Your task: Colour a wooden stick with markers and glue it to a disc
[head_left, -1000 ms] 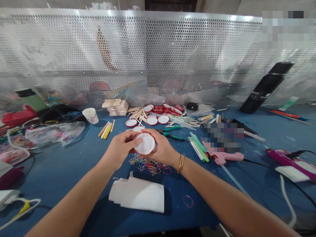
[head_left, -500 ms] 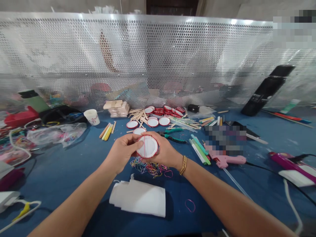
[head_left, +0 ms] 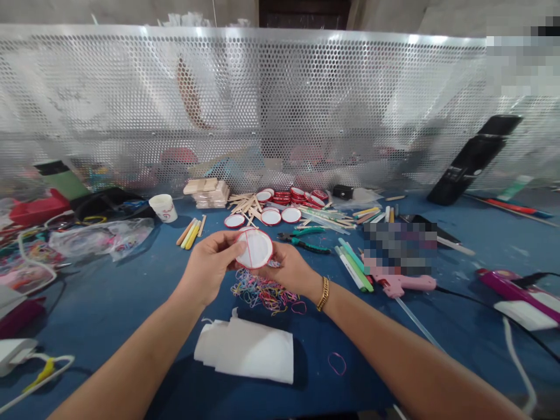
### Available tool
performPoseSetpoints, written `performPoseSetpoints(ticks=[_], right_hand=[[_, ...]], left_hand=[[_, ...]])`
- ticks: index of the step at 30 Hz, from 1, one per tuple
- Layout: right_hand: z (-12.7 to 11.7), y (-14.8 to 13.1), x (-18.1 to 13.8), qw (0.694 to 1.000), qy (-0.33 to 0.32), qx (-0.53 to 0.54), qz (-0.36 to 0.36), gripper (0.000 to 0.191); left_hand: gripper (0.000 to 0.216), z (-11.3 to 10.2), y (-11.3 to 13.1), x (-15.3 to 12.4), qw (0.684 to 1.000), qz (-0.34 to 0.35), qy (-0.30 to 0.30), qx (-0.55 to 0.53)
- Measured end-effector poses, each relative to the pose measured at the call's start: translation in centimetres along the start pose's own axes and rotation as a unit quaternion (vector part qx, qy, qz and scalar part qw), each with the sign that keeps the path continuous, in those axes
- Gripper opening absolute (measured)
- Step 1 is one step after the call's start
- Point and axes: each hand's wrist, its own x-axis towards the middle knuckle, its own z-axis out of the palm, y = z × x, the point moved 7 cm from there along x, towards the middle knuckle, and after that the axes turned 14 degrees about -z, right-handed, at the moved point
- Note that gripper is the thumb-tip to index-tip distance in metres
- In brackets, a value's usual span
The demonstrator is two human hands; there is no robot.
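A white jar lid with a red rim (head_left: 258,249) is raised above the middle of the table, its inner face toward me. A thin red rubber band (head_left: 248,245) runs across it. My left hand (head_left: 209,259) pinches the lid's left edge, thumb on the face. My right hand (head_left: 292,269) is curled at its lower right edge, fingertips partly hidden beneath the lid. Small coloured bits show between that hand and the rim; I cannot tell what they are. Below lies a heap of coloured rubber bands (head_left: 262,291).
Behind are more lids (head_left: 271,217), wooden sticks (head_left: 245,207), and teal-handled pliers (head_left: 310,246). Markers (head_left: 354,265) and a pink glue gun (head_left: 400,283) lie right. White folded cloth-like pieces (head_left: 249,353) lie in front; a paper cup (head_left: 163,207) stands left.
The lid has moved slightly left and up, and its band now slants. My right hand has slid from behind the lid to its lower right edge.
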Motion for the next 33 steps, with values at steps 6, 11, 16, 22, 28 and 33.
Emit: performPoseSetpoints(ticks=[6, 11, 16, 22, 28, 33], right_hand=[[0.6, -1.6, 0.1, 0.998, 0.028, -0.021, -0.061, 0.010], [0.0, -3.9, 0.0, 0.979, 0.080, -0.143, -0.120, 0.005], [-0.1, -4.0, 0.0, 0.974, 0.066, -0.179, -0.120, 0.006], [0.6, -0.7, -0.4, 0.997, 0.067, -0.021, -0.021, 0.012], [-0.1, 2.9, -1.5, 0.950, 0.176, 0.193, 0.170, 0.034], [-2.2, 2.3, -1.0, 0.966, 0.173, 0.117, 0.150, 0.040]], left_hand=[[0.035, -2.1, 1.1, 0.6, 0.996, 0.028, 0.059, -0.060], [0.036, -2.3, 1.2, 0.6, 0.994, 0.023, 0.066, -0.079], [0.037, -2.3, 1.5, 0.4, 0.994, 0.033, 0.068, -0.075], [0.032, -1.8, 1.4, 0.4, 0.997, 0.047, 0.055, -0.035], [0.032, -1.6, 1.1, 0.7, 0.996, 0.066, 0.054, -0.003], [0.028, -1.2, 0.8, 0.9, 0.992, 0.097, 0.053, 0.058]])
